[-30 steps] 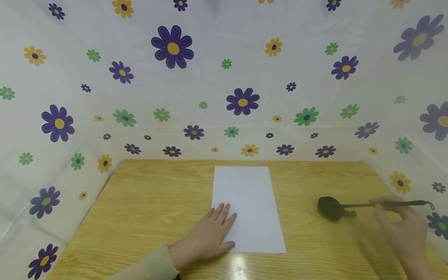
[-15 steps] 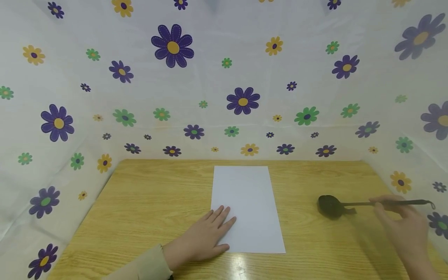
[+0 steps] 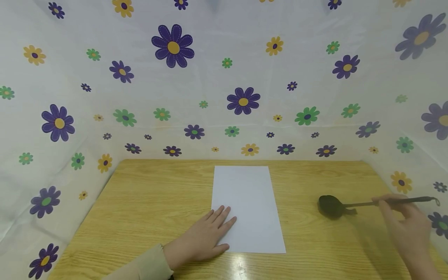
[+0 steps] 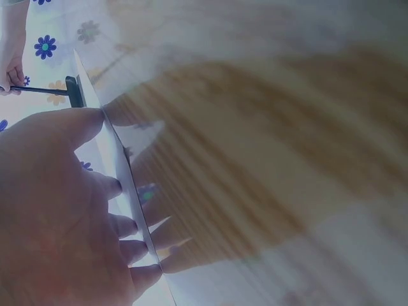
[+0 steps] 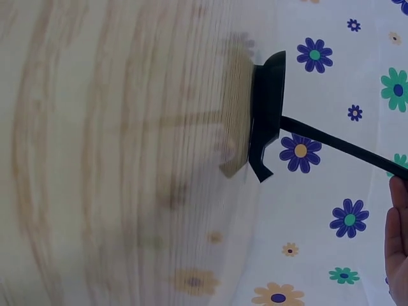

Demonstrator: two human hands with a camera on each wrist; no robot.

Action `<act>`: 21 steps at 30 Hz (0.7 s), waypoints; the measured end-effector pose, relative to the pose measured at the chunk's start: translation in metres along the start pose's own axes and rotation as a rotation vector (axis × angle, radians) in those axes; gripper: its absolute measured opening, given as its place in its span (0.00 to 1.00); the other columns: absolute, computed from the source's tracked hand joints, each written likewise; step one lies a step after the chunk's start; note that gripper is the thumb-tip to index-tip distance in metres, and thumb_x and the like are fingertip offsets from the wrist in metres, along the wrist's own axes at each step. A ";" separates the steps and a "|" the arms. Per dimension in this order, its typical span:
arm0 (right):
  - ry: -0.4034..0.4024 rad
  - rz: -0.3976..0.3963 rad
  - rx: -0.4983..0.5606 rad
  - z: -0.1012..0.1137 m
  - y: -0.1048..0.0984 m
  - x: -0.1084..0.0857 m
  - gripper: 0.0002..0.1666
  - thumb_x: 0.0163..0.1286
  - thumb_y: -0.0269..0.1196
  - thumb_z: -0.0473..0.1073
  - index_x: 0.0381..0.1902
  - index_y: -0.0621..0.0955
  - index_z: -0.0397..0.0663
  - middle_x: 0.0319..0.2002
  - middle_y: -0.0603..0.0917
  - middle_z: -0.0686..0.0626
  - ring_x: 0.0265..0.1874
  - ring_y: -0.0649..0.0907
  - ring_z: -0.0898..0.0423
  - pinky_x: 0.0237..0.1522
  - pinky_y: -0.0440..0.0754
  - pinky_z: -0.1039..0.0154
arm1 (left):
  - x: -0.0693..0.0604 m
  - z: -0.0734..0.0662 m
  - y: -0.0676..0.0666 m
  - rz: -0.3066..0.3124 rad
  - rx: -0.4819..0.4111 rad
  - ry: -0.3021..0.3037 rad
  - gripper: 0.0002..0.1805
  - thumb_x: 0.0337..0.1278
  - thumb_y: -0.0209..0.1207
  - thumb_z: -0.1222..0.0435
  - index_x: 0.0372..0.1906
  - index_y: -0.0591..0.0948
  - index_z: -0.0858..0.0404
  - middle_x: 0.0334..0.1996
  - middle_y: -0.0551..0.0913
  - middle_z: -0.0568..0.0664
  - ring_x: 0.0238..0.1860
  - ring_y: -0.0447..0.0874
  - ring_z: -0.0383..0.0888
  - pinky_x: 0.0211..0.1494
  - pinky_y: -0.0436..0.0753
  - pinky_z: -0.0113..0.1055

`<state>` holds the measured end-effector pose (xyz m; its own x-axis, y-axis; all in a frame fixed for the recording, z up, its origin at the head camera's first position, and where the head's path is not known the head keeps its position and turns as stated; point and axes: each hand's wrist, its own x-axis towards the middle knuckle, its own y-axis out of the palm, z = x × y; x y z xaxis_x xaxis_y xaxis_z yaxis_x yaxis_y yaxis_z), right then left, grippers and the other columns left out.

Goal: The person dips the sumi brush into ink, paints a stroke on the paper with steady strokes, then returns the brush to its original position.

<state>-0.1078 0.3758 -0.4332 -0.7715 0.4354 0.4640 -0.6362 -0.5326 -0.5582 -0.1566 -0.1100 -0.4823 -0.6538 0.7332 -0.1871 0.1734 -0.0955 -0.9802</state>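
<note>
A white sheet of paper (image 3: 250,202) lies at the middle of the wooden table. Across its lower left edge rests my left hand (image 3: 201,239), palm down with the fingers spread and straight. The left wrist view shows this hand (image 4: 54,191) from the palm side, fingertips against the sheet. To the right, my right hand (image 3: 407,223) pinches the handle of a black ladle (image 3: 330,207) between thumb and fingers. The ladle's bowl (image 5: 268,102) points left and appears to touch the table. Only part of the right hand (image 5: 398,242) shows in the right wrist view.
A white cloth (image 3: 210,46) printed with flowers forms walls behind and on both sides of the table (image 3: 154,194). Bare wood lies between the paper and the ladle, and left of the paper. Light glares on the wood below the sheet.
My left hand has slid slightly left and toward me on the paper. My right hand has shifted a little right on the ladle's handle; the bowl has hardly moved.
</note>
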 end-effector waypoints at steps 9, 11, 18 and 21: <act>-0.075 -0.132 0.075 0.002 -0.006 0.002 0.21 0.69 0.63 0.28 0.29 0.88 0.62 0.34 0.77 0.93 0.39 0.74 0.92 0.59 0.64 0.86 | 0.000 0.000 0.002 0.021 -0.001 -0.001 0.41 0.81 0.47 0.40 0.88 0.52 0.50 0.88 0.47 0.55 0.88 0.48 0.53 0.88 0.60 0.51; -0.062 -0.124 0.091 0.003 -0.008 0.003 0.22 0.70 0.63 0.28 0.30 0.88 0.64 0.35 0.78 0.92 0.39 0.74 0.91 0.63 0.64 0.85 | 0.000 0.000 0.003 0.023 -0.001 -0.004 0.41 0.81 0.46 0.40 0.88 0.51 0.50 0.88 0.46 0.54 0.88 0.47 0.53 0.88 0.59 0.51; 0.028 0.008 -0.006 0.001 -0.005 0.002 0.12 0.76 0.62 0.38 0.36 0.89 0.57 0.35 0.72 0.97 0.45 0.67 0.95 0.68 0.55 0.83 | 0.000 0.001 0.002 0.024 0.000 -0.009 0.41 0.82 0.45 0.39 0.88 0.50 0.50 0.88 0.46 0.54 0.88 0.46 0.52 0.88 0.59 0.50; 0.009 -0.006 -0.024 -0.001 -0.003 0.001 0.14 0.75 0.62 0.38 0.32 0.88 0.62 0.36 0.70 0.98 0.44 0.66 0.96 0.62 0.57 0.86 | 0.000 0.001 0.002 0.022 0.007 -0.006 0.41 0.82 0.45 0.39 0.88 0.50 0.50 0.88 0.46 0.54 0.88 0.47 0.52 0.88 0.59 0.50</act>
<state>-0.1069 0.3781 -0.4318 -0.7677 0.4450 0.4610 -0.6405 -0.5123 -0.5721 -0.1568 -0.1111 -0.4845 -0.6546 0.7267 -0.2086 0.1821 -0.1162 -0.9764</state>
